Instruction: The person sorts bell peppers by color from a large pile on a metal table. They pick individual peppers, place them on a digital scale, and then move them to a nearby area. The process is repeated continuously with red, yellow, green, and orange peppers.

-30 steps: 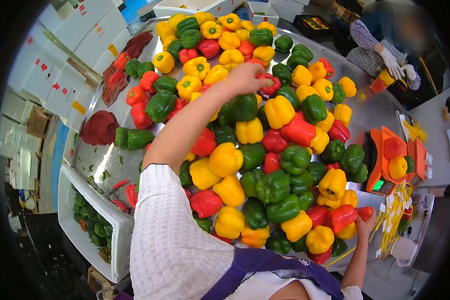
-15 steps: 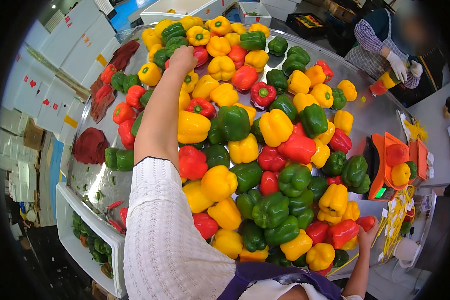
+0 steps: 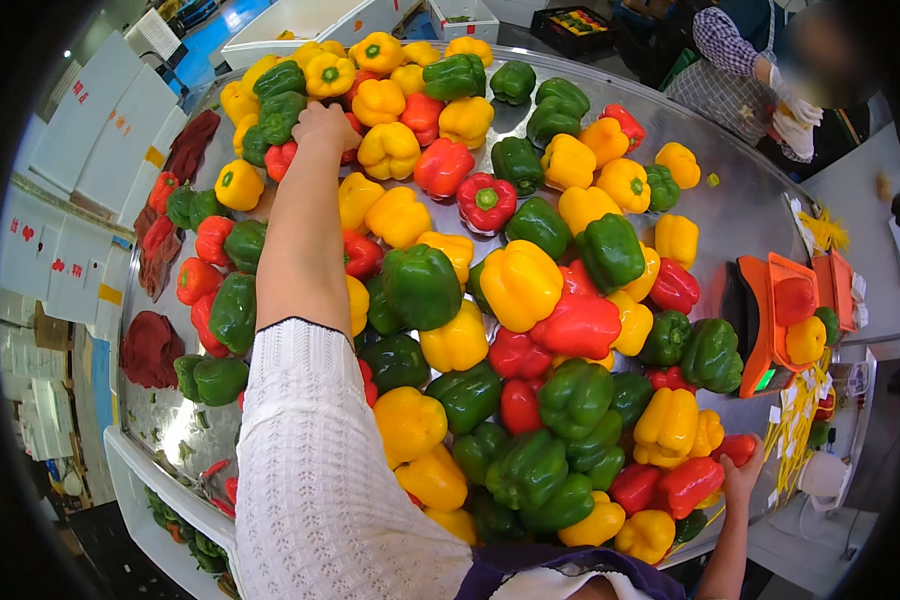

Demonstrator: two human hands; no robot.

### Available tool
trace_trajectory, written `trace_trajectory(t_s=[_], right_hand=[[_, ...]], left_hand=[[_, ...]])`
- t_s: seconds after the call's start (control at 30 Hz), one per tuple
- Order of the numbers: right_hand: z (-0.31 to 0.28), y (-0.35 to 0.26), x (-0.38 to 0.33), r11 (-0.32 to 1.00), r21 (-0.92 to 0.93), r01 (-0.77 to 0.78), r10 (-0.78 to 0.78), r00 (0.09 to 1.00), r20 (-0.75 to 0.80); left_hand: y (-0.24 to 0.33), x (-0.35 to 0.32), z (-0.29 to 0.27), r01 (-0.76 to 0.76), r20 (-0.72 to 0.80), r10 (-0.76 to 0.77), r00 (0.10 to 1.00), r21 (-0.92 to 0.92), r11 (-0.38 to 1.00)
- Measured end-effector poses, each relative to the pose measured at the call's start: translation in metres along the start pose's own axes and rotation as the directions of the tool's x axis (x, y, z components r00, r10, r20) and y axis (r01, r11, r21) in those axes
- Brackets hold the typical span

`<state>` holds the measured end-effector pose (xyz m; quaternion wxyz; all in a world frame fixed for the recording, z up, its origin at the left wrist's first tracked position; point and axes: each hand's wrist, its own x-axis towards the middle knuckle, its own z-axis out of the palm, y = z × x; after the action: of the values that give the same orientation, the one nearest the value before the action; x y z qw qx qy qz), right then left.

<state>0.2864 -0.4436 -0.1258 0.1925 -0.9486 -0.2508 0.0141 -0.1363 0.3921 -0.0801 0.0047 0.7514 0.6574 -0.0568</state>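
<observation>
Bell peppers in red, yellow and green cover a large metal table [image 3: 690, 135]. My left arm stretches to the far left part of the pile. There my left hand [image 3: 322, 125] is curled over a red bell pepper [image 3: 353, 132], which shows beside its thumb side; the fingertips are hidden. Green bell peppers [image 3: 282, 112] lie just left of that hand. At the near right edge of the pile, my right hand [image 3: 742, 472] is closed around a small red bell pepper [image 3: 735, 447]. Close by lies a larger red bell pepper [image 3: 690, 485].
An orange scale [image 3: 770, 310] with peppers on it stands at the right, near yellow ties [image 3: 795, 430]. Dark red cloths [image 3: 152, 348] lie along the left edge. A white foam box [image 3: 160, 500] stands near left. Across the table is a co-worker in gloves [image 3: 795, 125].
The view has shifted, so the far pile appears further left. My left hand stays among the far peppers, and my right hand keeps its red bell pepper. The co-worker's gloved hands have risen.
</observation>
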Motion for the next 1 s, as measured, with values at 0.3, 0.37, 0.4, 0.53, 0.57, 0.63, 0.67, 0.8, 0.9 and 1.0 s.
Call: trace_trajectory(t_s=[0.3,0.37,0.4,0.53,0.57,0.63,0.67,0.8,0.9,1.0], right_hand=[[-0.003,-0.013,-0.009,1.000,0.023,0.016,-0.015,0.999,-0.033],[-0.002,-0.019,-0.012,0.999,0.052,0.007,-0.005,1.000,-0.027],[-0.006,-0.034,-0.011,0.998,0.065,-0.007,0.008,1.000,-0.014],[-0.002,-0.021,-0.009,0.998,0.030,0.055,-0.054,0.997,-0.049],[0.003,-0.015,-0.006,0.995,0.051,0.086,-0.084,0.995,-0.051],[0.005,0.000,-0.009,0.991,0.068,0.116,-0.111,0.991,-0.068],[0.006,0.010,-0.006,0.990,0.028,0.141,-0.138,0.988,-0.068],[-0.007,0.031,0.003,0.972,0.224,0.076,-0.075,0.997,-0.012],[-0.072,-0.112,-0.005,0.845,0.525,0.101,-0.112,0.994,-0.011],[-0.116,-0.197,-0.022,0.736,0.648,0.196,-0.327,0.941,0.087]], left_hand=[[-0.012,0.018,0.022,-0.190,0.096,0.202,0.975,-0.115,0.975],[-0.018,0.007,0.015,-0.226,0.077,0.259,0.963,-0.292,0.929],[-0.021,0.000,0.003,-0.228,0.100,0.282,0.954,-0.369,0.901],[-0.041,-0.043,-0.037,-0.190,-0.006,0.386,0.923,-0.878,0.440],[-0.044,-0.060,-0.051,-0.172,-0.061,0.405,0.912,-0.954,0.244],[-0.028,-0.110,-0.088,-0.186,-0.138,0.494,0.858,-0.981,0.050],[-0.020,-0.136,-0.102,-0.163,-0.167,0.536,0.828,-0.985,-0.055],[-0.024,-0.224,-0.110,-0.126,-0.275,0.570,0.775,-0.950,-0.286],[-0.059,-0.315,-0.113,-0.082,-0.253,0.535,0.806,-0.943,-0.323],[-0.077,-0.389,-0.106,-0.069,-0.280,0.494,0.823,-0.913,-0.403]])
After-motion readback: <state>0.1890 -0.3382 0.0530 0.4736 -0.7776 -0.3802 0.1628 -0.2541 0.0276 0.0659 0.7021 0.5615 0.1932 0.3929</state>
